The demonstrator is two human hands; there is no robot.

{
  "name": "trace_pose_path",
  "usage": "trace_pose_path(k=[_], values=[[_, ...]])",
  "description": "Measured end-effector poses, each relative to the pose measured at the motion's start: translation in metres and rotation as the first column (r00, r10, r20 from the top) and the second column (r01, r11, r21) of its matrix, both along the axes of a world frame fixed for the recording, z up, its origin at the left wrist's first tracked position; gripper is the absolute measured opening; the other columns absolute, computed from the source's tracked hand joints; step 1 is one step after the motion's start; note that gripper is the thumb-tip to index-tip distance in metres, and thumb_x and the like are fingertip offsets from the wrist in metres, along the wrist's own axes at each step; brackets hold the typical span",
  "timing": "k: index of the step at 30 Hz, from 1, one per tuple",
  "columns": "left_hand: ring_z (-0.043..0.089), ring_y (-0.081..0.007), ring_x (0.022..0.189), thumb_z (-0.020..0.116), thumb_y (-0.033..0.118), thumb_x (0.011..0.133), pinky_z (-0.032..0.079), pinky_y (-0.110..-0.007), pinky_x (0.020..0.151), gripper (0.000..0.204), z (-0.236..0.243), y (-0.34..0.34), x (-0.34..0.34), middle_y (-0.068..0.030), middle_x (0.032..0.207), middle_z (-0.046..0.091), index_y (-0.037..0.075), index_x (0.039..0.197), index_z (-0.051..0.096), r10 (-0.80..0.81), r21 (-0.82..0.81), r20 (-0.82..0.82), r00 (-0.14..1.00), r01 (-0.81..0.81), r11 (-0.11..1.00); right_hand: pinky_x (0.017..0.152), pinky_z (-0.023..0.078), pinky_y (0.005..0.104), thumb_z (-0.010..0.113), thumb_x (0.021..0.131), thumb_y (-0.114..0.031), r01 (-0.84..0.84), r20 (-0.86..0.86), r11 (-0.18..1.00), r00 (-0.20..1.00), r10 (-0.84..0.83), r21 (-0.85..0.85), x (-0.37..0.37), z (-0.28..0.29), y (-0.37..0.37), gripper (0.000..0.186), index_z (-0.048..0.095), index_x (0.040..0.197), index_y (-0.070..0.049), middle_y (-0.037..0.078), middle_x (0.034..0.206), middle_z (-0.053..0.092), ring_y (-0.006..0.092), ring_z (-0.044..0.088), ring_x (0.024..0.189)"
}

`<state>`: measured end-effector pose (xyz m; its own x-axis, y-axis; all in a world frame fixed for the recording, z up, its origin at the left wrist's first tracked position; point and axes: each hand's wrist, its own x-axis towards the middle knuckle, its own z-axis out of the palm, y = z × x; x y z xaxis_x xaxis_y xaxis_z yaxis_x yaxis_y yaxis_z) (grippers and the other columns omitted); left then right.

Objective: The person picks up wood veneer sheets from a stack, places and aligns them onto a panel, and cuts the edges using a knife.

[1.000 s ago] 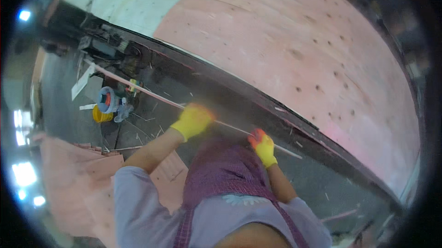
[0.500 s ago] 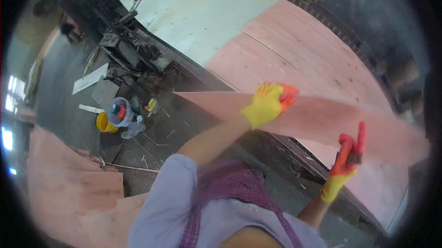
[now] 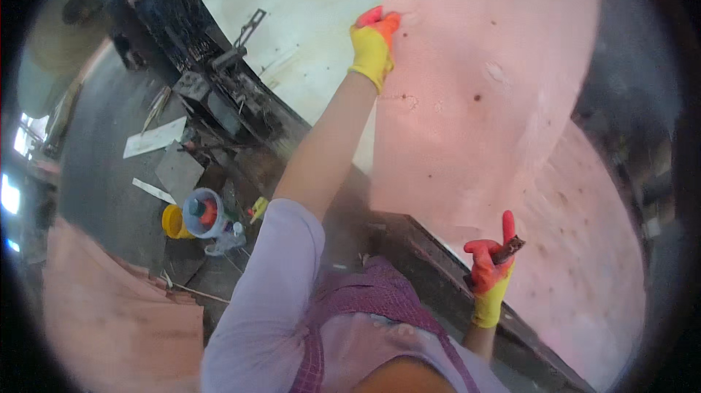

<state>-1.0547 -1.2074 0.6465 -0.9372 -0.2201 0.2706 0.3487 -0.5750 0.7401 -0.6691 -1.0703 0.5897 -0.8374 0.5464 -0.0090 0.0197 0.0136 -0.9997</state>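
Note:
My left hand [image 3: 374, 46], in a yellow glove with red-orange fingers, grips the left edge of a large pink veneer sheet [image 3: 475, 50] high in the view. My right hand [image 3: 488, 265], gloved alike, holds a short dark object [image 3: 509, 248] in curled fingers, with the index finger stretched up beside the sheet's lower part. Beneath and right of the sheet lies more pink veneer [image 3: 584, 276] on the work surface, with a pale board [image 3: 307, 43] to the left.
Dark machinery [image 3: 219, 94] runs along the left of the work surface. On the floor stand a translucent bucket [image 3: 207, 212] and a yellow bucket [image 3: 174, 221], near loose white offcuts [image 3: 153, 137]. Pink sheets [image 3: 120, 309] are piled at the lower left.
The pink sheet has swung from lying low across the middle to reaching high up the right. My left hand has moved up with it; the thin strip held earlier is gone from my hands.

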Motion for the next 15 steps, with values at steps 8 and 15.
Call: trace_pose_path(k=[8, 15], values=[[0.053, -0.0198, 0.092, 0.07, 0.002, 0.071, 0.043, -0.033, 0.081, 0.046, -0.064, -0.06, -0.187, -0.0089, 0.102, 0.057, 0.002, 0.113, 0.052, 0.121, 0.115, 0.24, 0.963, -0.152, 0.982, 0.041, 0.032, 0.0185, 0.056, 0.081, -0.01, -0.151, 0.095, 0.975, 0.981, 0.168, -0.165, -0.133, -0.018, -0.03, 0.062, 0.029, 0.136, -0.004, 0.006, 0.08, 0.064, 0.0029, 0.04, 0.047], [0.059, -0.0203, 0.079, 0.07, 0.009, 0.073, 0.049, -0.036, 0.066, 0.042, -0.225, -0.133, -0.33, -0.0074, 0.092, 0.061, 0.013, 0.112, 0.053, 0.225, 0.093, 0.433, 0.873, -0.291, 0.952, 0.039, 0.032, 0.0196, 0.058, 0.082, -0.014, 0.065, 0.28, 0.976, 0.96, -0.004, -0.207, -0.201, -0.077, -0.07, 0.055, 0.035, 0.131, 0.0, 0.007, 0.083, 0.065, 0.0041, 0.04, 0.044]])
